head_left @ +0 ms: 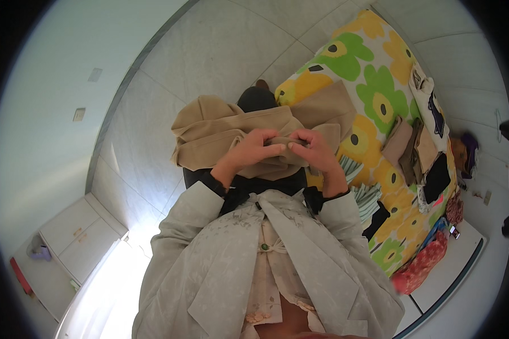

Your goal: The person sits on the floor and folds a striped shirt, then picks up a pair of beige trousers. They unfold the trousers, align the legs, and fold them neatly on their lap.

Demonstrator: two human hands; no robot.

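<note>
A tan garment (209,121), perhaps a coat or trousers, lies in folds across my lap. Its right part (322,107) spreads onto the bed. My left hand (254,150) pinches a bunched edge of the cloth, thumb on top and fingers behind. Close beside it, my right hand (315,151) grips the same edge, with its thumb pointing toward the left one. The two thumbs nearly meet, and a small dark gap shows in the gathered fabric between them. Whether it is a waistband, pocket or collar I cannot tell.
To my right is a bed with a flowered cover (382,99). On it lie folded brown clothes (407,147), a black folded piece (437,178), a white printed top (430,104) and striped cloth (367,198). A white cabinet (76,237) stands at the left.
</note>
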